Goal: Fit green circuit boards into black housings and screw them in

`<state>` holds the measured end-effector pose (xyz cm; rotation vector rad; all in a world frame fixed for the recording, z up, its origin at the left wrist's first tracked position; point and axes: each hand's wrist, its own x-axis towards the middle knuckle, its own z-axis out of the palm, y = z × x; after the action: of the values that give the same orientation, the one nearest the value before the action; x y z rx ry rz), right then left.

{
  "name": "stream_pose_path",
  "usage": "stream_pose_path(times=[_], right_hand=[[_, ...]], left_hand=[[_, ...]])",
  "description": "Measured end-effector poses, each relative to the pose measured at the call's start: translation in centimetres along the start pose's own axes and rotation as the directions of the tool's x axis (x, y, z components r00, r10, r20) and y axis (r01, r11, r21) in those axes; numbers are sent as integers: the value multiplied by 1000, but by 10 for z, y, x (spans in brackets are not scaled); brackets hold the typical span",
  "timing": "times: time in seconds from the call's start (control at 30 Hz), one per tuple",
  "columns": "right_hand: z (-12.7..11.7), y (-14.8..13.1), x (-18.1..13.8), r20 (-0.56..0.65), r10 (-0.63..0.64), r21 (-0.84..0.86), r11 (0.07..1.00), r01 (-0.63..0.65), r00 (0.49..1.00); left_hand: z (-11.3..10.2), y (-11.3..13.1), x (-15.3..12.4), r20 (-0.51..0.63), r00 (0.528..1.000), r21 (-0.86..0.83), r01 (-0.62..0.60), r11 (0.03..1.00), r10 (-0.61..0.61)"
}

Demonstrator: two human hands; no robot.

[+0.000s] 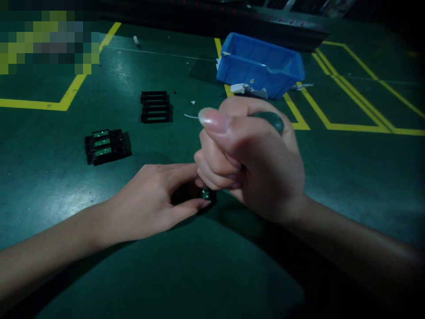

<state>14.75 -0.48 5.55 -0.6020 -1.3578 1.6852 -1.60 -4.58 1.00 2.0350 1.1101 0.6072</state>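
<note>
On the green work surface, my left hand [156, 195] pinches a small black piece with a green circuit board [205, 194] between thumb and fingers; most of the piece is hidden. Above and partly in front of it, my right hand [255, 155] is closed in a fist with the thumb on top. A dark green rounded patch shows inside the curl of its index finger, but what the fist holds is hidden. To the left lies a group of black holders with green boards [103, 142]. Behind them is a black slotted frame [155, 106].
A blue plastic bin [259, 66] stands at the back, with torn white scraps [247, 90] at its front. Yellow tape lines [33, 104] mark the surface on both sides. A dark ledge [199, 20] runs along the back. A small white bit [136, 40] lies far left.
</note>
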Motion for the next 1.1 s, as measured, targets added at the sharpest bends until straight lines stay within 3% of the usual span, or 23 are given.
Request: stream_pose_path(times=[0.13,0.33,0.77,0.93,1.1], right_hand=[[1,0,-2,-57,-13,-4,1000,13,998],[0,5,-8,0,-16,-48,999,16,1000],[-1,14,-4,7,-65,12,998,65,998],[-2,14,-3,12,-23,0,1000,23,1000],[-2,2,-2,113,48,-57,998,-42,992]], left_hand=[[0,0,0,0,1000,-6,4,1000,-4],[2,1,-1,-18,1000,-41,18,999,-19],[-1,2,0,6,1000,10,30,1000,-30],[0,1,0,-3,1000,5,31,1000,-31],[2,-1,-1,-34,999,0,-6,1000,6]])
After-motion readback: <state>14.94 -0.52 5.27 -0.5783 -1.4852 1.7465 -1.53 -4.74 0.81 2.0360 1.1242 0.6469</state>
